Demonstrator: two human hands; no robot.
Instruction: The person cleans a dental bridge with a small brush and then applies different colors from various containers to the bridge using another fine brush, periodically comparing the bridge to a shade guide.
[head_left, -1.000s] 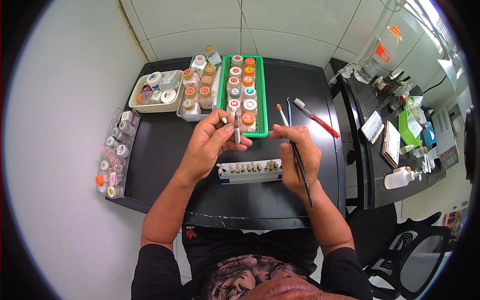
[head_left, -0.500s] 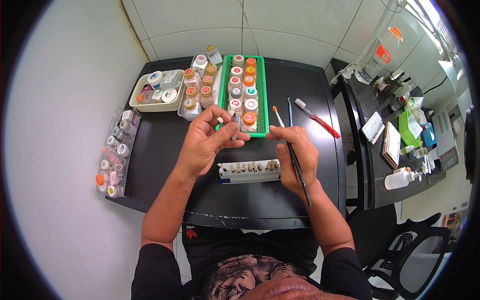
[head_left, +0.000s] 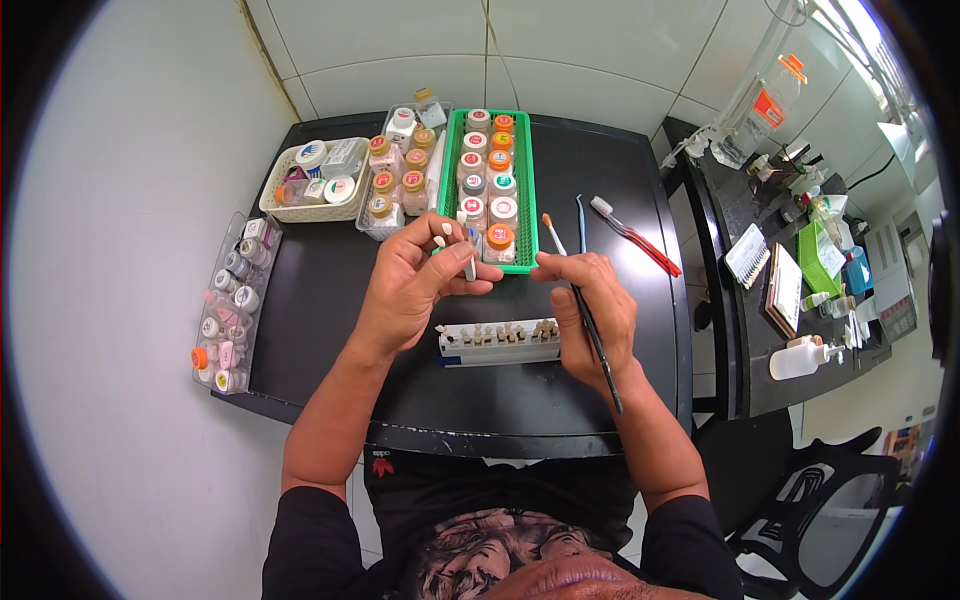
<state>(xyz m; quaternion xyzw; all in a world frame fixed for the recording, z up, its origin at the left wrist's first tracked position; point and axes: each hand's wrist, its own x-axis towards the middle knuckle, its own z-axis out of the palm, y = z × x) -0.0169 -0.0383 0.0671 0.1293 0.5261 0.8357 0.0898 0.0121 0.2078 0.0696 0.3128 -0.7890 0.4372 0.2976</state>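
Observation:
My left hand [head_left: 398, 290] is closed, pinching several small tooth-coloured shade tabs [head_left: 471, 266] between thumb and fingers, with their whitish tips poking up. My right hand [head_left: 600, 308] grips a slim paintbrush [head_left: 604, 362]; its orange-brown bristles point away from me and the black handle slants back over my palm. A gap separates the two hands. Below and between them on the black table lies a shade guide holder [head_left: 500, 352], white with a blue end, with a row of tooth-shaped tabs. My right hand covers its right end.
Beyond my hands a green basket [head_left: 534, 190] holds capped jars. Left of it stand a clear bin of bottles [head_left: 378, 208], a cream basket [head_left: 300, 213] and a clear box of small jars [head_left: 238, 300]. A blue instrument [head_left: 581, 225] and a red toothbrush [head_left: 640, 241] lie at right.
The tabs in my left hand have turned slightly, so more of their pale faces shows. My right hand and the brush have barely moved.

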